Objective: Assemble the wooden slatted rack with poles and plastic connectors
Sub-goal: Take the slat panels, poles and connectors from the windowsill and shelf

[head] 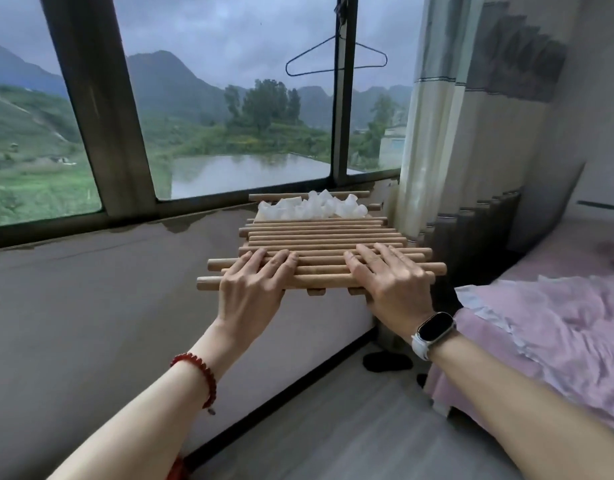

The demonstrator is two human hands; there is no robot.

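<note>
A stack of wooden poles lies side by side across a slatted panel, sitting just above the centre of the view, on the outer edge of a wide grey window ledge. The poles run from 9 o'clock to 3 o'clock, their ends uneven, and the nearest ones jut past the ledge's edge. Short wooden ends of the panel show beneath the front pole. At 12 o'clock from the poles, on the far end of the same stack, rests a heap of translucent white plastic connectors.

The left hand rests on the near poles at 9 o'clock of the stack, fingers spread and laid flat over the wood; whether the thumb hooks under the edge cannot be told. The right hand lies on the poles at 3 o'clock, fingers likewise spread and straight on top. The two hands are apart, with bare poles between them.

A red bead bracelet circles the left wrist, and a watch with a white strap sits on the right wrist.

Beyond, at 12 o'clock, a dark-framed window shows hills and water, with a wire hanger hung on its frame. At 2 o'clock hangs a curtain. At 4 o'clock lies a bed with pink bedding.
</note>
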